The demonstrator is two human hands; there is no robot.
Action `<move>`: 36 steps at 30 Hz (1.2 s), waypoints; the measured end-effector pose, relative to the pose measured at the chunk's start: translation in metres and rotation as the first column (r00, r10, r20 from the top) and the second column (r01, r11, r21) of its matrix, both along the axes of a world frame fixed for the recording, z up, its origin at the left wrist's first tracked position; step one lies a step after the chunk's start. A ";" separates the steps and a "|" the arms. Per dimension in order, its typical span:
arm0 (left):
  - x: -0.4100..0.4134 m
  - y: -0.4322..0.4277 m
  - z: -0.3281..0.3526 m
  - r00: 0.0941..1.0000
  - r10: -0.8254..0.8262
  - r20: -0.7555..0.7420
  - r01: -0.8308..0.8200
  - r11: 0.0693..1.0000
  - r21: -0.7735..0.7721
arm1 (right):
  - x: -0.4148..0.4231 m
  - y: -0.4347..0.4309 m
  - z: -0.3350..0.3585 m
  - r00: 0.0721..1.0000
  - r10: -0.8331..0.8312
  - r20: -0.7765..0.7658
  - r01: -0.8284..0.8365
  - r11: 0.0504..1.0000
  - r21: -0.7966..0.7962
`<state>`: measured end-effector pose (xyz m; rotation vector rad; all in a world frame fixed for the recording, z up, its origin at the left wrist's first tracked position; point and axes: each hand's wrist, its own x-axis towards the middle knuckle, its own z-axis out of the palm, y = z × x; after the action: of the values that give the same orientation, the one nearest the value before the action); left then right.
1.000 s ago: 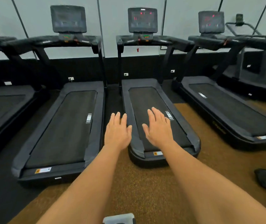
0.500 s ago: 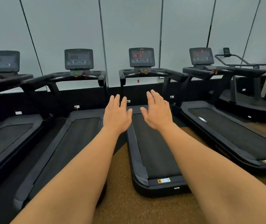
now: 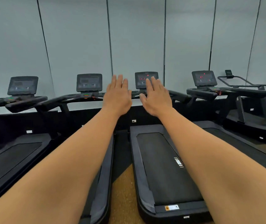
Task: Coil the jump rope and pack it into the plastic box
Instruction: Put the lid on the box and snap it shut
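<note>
Black treadmills (image 3: 166, 168) stand in a row on tan, cork-like floor (image 3: 122, 191), facing a pale panelled wall (image 3: 137, 38); several consoles show red digits. Both bare arms reach straight out at chest height, backs of the hands to the camera. Left hand (image 3: 117, 97): flat, fingers (image 3: 119, 81) extended and close together, thumb tucked alongside, holding nothing and touching nothing. Right hand (image 3: 158, 98): likewise flat and empty, fingers (image 3: 153, 83) straight with slight gaps, thumb angled inward; it overlaps the middle console (image 3: 146, 78) in view only, and contact there looks unlikely. The two hands sit just beside each other, apart. Neither jump rope nor plastic box is in view, so where they lie cannot be told from here. Judgement: the task proper is not yet begun; the step in hand is locating the rope. To do it well, drop the gaze toward the floor close to the feet, find both handles first, then gather the rope in even loops about one hand, so the coil is small enough for the box.
</note>
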<state>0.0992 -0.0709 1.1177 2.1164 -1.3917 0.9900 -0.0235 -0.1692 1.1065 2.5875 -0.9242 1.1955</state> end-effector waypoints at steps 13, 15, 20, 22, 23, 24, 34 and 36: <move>-0.001 0.025 0.042 0.993 -0.044 -0.112 0.049 0.998 0.044 | -0.006 0.014 0.044 0.999 0.036 0.039 -0.037 0.999 0.008; -0.001 0.027 0.043 0.992 -0.047 -0.120 0.053 0.998 0.045 | -0.006 0.017 0.048 0.998 0.041 0.041 -0.041 0.999 0.011; 0.001 0.028 0.040 0.994 -0.008 -0.109 0.016 0.997 0.071 | -0.005 0.017 0.050 1.000 0.020 0.010 -0.020 1.000 0.018; 0.001 0.027 0.040 0.995 0.009 -0.097 -0.001 0.996 0.087 | -0.005 0.016 0.049 1.000 0.013 -0.006 -0.013 1.000 0.020; 0.001 0.027 0.040 0.996 0.016 -0.087 -0.008 0.996 0.093 | -0.006 0.016 0.048 1.000 0.012 -0.009 -0.011 1.000 0.018; 0.002 0.027 0.041 0.997 0.019 -0.079 -0.011 0.996 0.093 | -0.005 0.016 0.048 1.000 0.009 -0.008 -0.009 1.000 0.013; 0.000 0.028 0.051 0.999 0.029 -0.035 -0.026 0.997 0.066 | -0.008 0.020 0.057 1.000 -0.026 -0.011 0.026 1.000 -0.006; 0.000 0.028 0.052 0.999 0.023 -0.032 -0.021 0.998 0.066 | -0.008 0.019 0.056 1.000 -0.014 -0.005 0.014 1.000 0.004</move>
<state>0.0990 -0.0429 1.1693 2.1903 -1.4061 0.9251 -0.0314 -0.1499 1.1629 2.5811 -0.9437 1.1848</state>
